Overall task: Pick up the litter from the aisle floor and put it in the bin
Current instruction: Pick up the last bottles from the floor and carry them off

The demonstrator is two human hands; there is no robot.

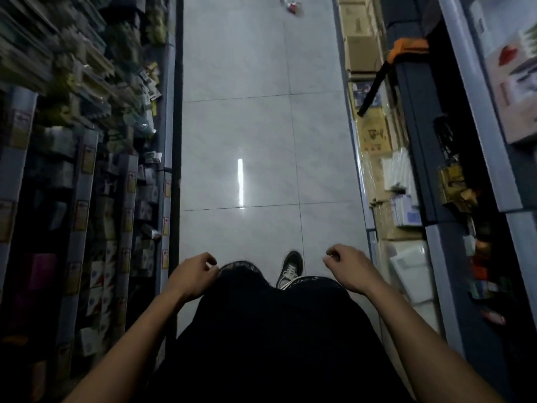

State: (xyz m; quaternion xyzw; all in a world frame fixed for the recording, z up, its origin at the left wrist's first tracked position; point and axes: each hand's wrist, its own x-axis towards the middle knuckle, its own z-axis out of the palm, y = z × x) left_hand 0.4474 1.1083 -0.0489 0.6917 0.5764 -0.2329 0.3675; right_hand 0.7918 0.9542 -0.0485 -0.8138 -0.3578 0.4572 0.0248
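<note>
Litter lies far up the aisle floor; both hands, left and right, hang near, loosely curled, holding nothing.

No readable text anywhere, frame too blurred.
Price tags on left shelf edges: red marks only, illegible. Brown carton at right centre: dark printed characters, can't make them out. Pale lettering on dark trouser hem, lower centre, smeared. Box upper right: red graphic, no legible words.
</note>
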